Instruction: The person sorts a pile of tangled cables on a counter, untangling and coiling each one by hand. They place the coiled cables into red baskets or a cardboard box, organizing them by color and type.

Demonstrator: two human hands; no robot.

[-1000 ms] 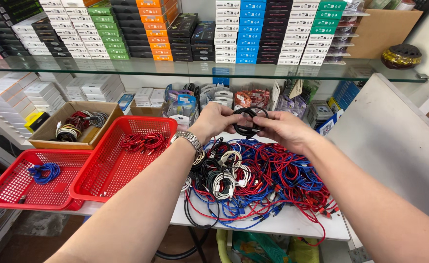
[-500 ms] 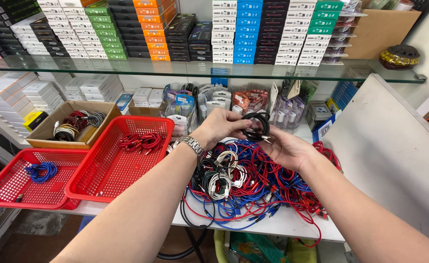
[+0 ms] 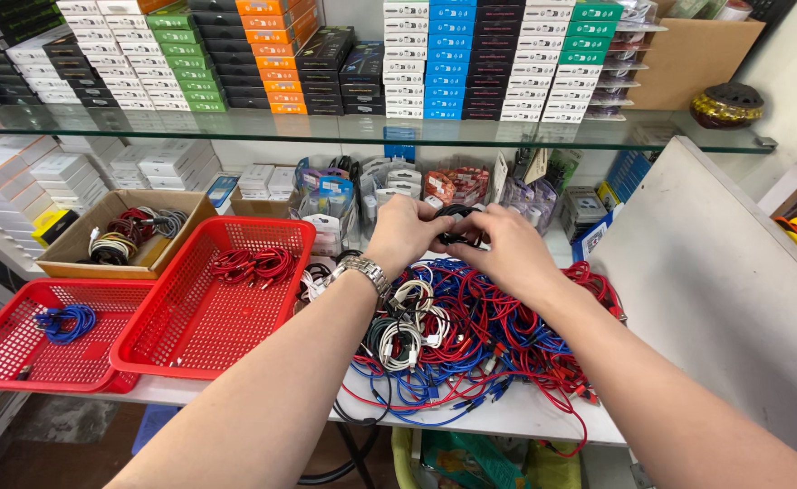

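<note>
My left hand (image 3: 405, 233) and my right hand (image 3: 504, 246) meet above a tangled pile of red, blue, black and white cables (image 3: 471, 335) on a white table. Between them they hold a coiled black cable (image 3: 458, 225), fingers of both hands closed on the coil. A metal watch (image 3: 362, 270) sits on my left wrist. To the left stands a red basket (image 3: 206, 319) with a few red cables (image 3: 254, 264) at its back. Further left, a second red basket (image 3: 18, 349) holds blue cables (image 3: 65, 321).
A cardboard box (image 3: 122, 231) of mixed coiled cables stands behind the baskets. Packaged accessories line the back of the table. A glass shelf (image 3: 344, 131) above carries stacked small boxes. A white panel (image 3: 724, 290) rises at the right.
Both hands with the black coil have shifted slightly, staying together above the pile; the right fingers have closed further over the coil.
</note>
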